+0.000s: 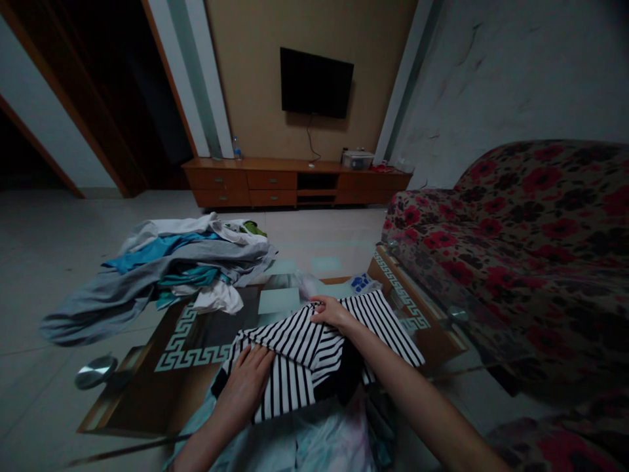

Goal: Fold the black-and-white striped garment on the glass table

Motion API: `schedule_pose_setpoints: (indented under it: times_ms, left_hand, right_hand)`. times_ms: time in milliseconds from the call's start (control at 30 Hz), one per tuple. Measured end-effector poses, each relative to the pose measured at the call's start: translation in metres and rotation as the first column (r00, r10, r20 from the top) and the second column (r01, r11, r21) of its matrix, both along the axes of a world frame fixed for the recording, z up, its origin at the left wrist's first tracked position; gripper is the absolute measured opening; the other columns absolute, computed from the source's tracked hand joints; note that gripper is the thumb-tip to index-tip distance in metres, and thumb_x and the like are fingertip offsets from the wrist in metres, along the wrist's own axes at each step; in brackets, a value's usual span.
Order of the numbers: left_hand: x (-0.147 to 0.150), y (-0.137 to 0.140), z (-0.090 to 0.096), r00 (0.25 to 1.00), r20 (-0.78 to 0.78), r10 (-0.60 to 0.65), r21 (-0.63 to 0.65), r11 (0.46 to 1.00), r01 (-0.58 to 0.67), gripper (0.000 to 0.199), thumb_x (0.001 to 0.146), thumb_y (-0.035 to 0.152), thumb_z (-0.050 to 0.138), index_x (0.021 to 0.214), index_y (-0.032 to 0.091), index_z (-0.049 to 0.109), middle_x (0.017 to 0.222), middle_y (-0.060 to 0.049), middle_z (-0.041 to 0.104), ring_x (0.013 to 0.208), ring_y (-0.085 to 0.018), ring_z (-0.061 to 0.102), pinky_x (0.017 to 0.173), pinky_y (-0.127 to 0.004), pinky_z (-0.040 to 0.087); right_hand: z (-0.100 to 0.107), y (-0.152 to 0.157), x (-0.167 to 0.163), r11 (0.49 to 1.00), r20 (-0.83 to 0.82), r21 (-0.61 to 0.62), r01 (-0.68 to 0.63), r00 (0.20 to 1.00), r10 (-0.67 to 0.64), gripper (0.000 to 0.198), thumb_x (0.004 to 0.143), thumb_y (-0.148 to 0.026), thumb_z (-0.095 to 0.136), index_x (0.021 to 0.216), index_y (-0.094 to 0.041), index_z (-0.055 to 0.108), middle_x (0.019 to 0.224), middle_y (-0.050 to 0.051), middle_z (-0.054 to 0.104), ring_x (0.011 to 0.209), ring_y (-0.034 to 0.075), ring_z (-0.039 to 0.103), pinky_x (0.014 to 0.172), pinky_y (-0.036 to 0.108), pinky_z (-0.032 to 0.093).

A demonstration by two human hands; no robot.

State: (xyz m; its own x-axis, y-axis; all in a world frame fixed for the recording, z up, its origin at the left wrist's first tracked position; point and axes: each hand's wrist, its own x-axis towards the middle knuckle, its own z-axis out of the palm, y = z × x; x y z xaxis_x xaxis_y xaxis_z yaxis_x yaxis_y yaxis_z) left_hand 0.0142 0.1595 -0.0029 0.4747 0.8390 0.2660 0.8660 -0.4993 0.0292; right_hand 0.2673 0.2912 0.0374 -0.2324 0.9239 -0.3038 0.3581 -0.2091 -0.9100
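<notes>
A black-and-white striped shirt [289, 334] lies partly folded over the near side of the glass coffee table [196, 354]. My left hand [248, 380] rests flat on its left part, fingers stretched out over the stripes. Near the shirt's upper middle, my right hand [331, 313] pinches a bit of the cloth between thumb and fingers. A black patch of the garment [344, 373] shows below my right wrist. Pale blue, patterned fabric [319, 442] is visible under the shirt, closest to me.
Loose clothes [196, 259] in grey, blue, teal and white are heaped at the table's far left. A blue-marked plastic packet [361, 283] lies behind the shirt. A floral sofa [491, 229] stands on the right. A low wooden cabinet [272, 180] runs beneath the television [317, 83].
</notes>
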Motion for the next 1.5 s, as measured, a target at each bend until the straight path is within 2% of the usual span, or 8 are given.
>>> schedule_pose_setpoints:
  times_ms: [167,400,500,733,933,1067,1300,1500]
  left_hand:
    - [0.002,0.000,0.005,1.000,0.005,0.006,-0.027,1.000,-0.006,0.037,0.089,0.016,0.040,0.122,0.020,0.056,0.123,-0.008,0.060,0.119,-0.023,0.049,0.106,-0.045,0.030]
    - [0.003,-0.001,0.006,1.000,-0.017,0.023,-0.052,0.998,-0.024,0.037,0.089,0.016,0.041,0.122,0.019,0.056,0.125,-0.009,0.059,0.120,-0.025,0.048,0.105,-0.046,0.031]
    - [0.002,-0.001,0.004,0.999,-0.029,0.019,-0.042,0.999,-0.020,0.038,0.088,0.016,0.042,0.124,0.018,0.054,0.126,-0.010,0.058,0.120,-0.026,0.047,0.105,-0.046,0.031]
    - [0.002,-0.003,0.005,1.000,-0.011,0.002,-0.035,0.999,-0.003,0.039,0.088,0.017,0.040,0.125,0.019,0.052,0.126,-0.010,0.057,0.121,-0.024,0.047,0.105,-0.046,0.030]
    - [0.003,-0.001,0.003,0.999,0.045,0.009,-0.045,0.999,-0.007,0.037,0.089,0.018,0.040,0.123,0.020,0.054,0.124,-0.009,0.058,0.120,-0.025,0.047,0.106,-0.048,0.030]
    - [0.000,-0.002,0.005,0.980,0.194,0.040,-0.035,0.999,-0.033,0.030,0.089,0.018,0.038,0.113,0.019,0.057,0.120,-0.010,0.057,0.114,-0.023,0.049,0.099,-0.042,0.038]
    - [-0.021,0.025,0.036,0.845,0.306,0.439,0.003,0.887,-0.461,0.040,0.083,0.025,0.047,0.121,0.013,0.049,0.121,-0.016,0.051,0.113,-0.032,0.043,0.091,-0.049,0.039]
    - [-0.040,0.055,0.035,0.836,0.393,0.382,-0.299,0.913,-0.277,0.017,0.076,0.018,0.045,0.088,0.017,0.057,0.091,-0.007,0.061,0.088,-0.022,0.055,0.079,-0.035,0.045]
  right_hand:
    - [-0.006,0.000,0.005,0.995,-0.109,0.033,-0.096,0.989,0.099,0.073,0.053,0.001,0.061,0.123,-0.020,0.059,0.101,0.001,0.064,0.090,0.014,0.058,0.081,0.025,0.046]
    - [0.001,0.002,0.001,0.981,0.146,0.114,-0.159,0.979,0.142,0.052,0.071,-0.026,0.068,0.122,-0.015,0.060,0.092,0.005,0.066,0.082,0.017,0.059,0.083,0.032,0.046]
    - [0.004,0.002,-0.002,0.976,0.031,0.096,-0.194,0.981,0.192,0.056,0.069,-0.027,0.071,0.123,-0.017,0.060,0.106,0.007,0.065,0.095,0.019,0.058,0.088,0.033,0.044]
    - [-0.008,0.009,-0.001,0.994,-0.242,-0.069,-0.090,0.968,0.071,0.059,0.061,-0.017,0.072,0.119,-0.017,0.062,0.095,0.004,0.067,0.092,0.018,0.060,0.093,0.036,0.042]
    - [-0.013,0.014,-0.003,0.985,-0.322,-0.033,-0.169,0.935,0.150,0.062,0.054,-0.004,0.063,0.114,-0.021,0.065,0.115,0.003,0.065,0.108,0.019,0.057,0.101,0.035,0.038]
    - [-0.016,0.016,-0.007,0.979,-0.168,0.079,-0.186,0.966,0.197,0.060,0.057,-0.004,0.061,0.115,-0.020,0.065,0.114,0.003,0.065,0.105,0.019,0.058,0.099,0.034,0.040]
    - [-0.011,0.013,-0.001,0.897,0.230,0.331,-0.293,0.947,0.224,0.054,0.069,-0.019,0.066,0.122,-0.016,0.060,0.098,0.005,0.067,0.089,0.019,0.059,0.086,0.034,0.045]
    - [-0.006,-0.002,0.005,0.755,0.308,0.503,-0.420,0.904,0.298,0.062,0.068,-0.001,0.052,0.125,-0.023,0.058,0.124,0.005,0.060,0.114,0.020,0.053,0.101,0.035,0.036]
